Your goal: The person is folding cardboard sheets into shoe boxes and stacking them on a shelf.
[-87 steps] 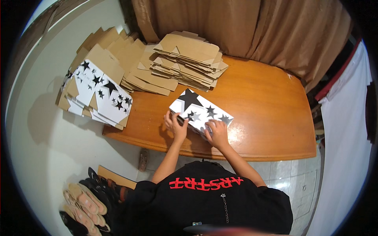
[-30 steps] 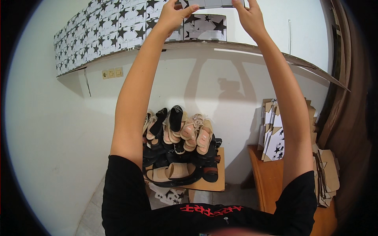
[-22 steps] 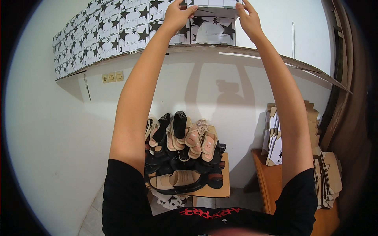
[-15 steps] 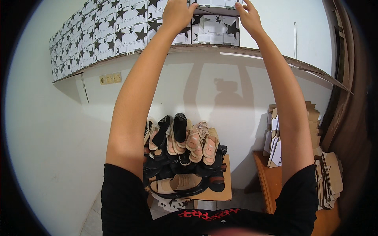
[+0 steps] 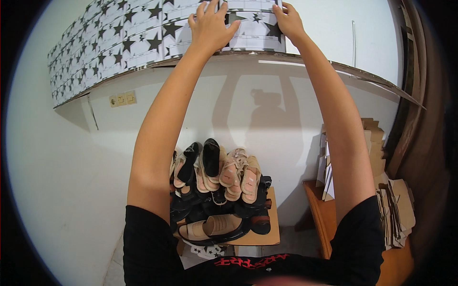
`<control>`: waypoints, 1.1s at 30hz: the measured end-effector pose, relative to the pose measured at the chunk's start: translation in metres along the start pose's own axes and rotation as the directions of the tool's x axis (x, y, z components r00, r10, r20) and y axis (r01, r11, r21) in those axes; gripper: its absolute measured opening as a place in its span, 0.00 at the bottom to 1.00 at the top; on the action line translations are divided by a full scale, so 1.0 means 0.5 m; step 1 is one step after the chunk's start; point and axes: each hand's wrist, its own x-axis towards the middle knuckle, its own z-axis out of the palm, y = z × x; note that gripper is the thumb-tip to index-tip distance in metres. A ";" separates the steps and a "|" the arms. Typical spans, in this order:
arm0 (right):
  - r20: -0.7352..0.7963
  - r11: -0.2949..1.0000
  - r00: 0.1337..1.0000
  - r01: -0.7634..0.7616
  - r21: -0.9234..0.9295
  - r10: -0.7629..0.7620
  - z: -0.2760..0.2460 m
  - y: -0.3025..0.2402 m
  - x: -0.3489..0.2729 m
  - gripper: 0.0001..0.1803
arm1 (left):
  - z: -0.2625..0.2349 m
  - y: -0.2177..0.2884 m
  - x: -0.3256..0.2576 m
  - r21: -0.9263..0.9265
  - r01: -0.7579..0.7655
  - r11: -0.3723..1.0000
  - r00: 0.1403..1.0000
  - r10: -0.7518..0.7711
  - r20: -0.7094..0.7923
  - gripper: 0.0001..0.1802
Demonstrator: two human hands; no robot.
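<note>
Both my arms reach up to a high wall shelf (image 5: pixel 334 66). My left hand (image 5: pixel 210 26) lies flat with fingers spread on the front of a white box with black stars (image 5: pixel 253 28) at the top of the stack. My right hand (image 5: pixel 288 19) presses on the same box at its right end. To the left, a long row of matching star boxes (image 5: pixel 109 47) fills the shelf in stacked layers.
Below, a pile of sandals and shoes (image 5: pixel 217 190) rests on a small wooden board (image 5: pixel 267 236) against the white wall. At right stands a wooden table (image 5: pixel 329 224) with flat cardboard blanks (image 5: pixel 396 209) stacked on it and against the wall.
I turned from folding a star box on the table, lifted it overhead and set it on the shelf stack. In the last second my hands pushed it further back.
</note>
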 end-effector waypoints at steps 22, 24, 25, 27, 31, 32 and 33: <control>0.415 0.642 0.809 0.062 -0.764 0.416 -0.742 0.072 -0.374 0.21 | 0.026 0.850 -0.113 -0.908 0.209 0.363 0.975 -0.144 0.167 0.18; 0.395 0.599 0.727 -0.027 -0.801 0.561 -0.838 0.077 -0.429 0.21 | 0.072 0.934 -0.178 -0.888 0.334 0.318 0.940 -0.042 0.339 0.19; 0.370 0.574 0.706 -0.064 -0.816 0.604 -0.868 0.073 -0.460 0.22 | 0.106 0.963 -0.221 -0.874 0.383 0.301 0.916 -0.003 0.400 0.19; 0.312 0.565 0.689 -0.170 -0.808 0.654 -0.919 0.082 -0.522 0.21 | 0.171 1.014 -0.329 -0.762 0.565 0.317 0.774 0.117 0.622 0.25; 0.214 0.546 0.597 -0.456 -0.703 0.773 -0.982 0.148 -0.638 0.21 | 0.217 1.141 -0.538 -0.460 0.798 0.389 0.332 0.352 0.875 0.40; 0.239 0.561 0.592 -0.449 -0.695 0.770 -0.970 0.178 -0.668 0.21 | 0.231 1.150 -0.603 -0.431 0.846 0.315 0.321 0.344 0.882 0.41; 0.247 0.601 0.583 -0.553 -0.578 0.774 -0.958 0.214 -0.703 0.21 | 0.241 1.156 -0.661 -0.398 0.886 0.238 0.308 0.340 0.888 0.43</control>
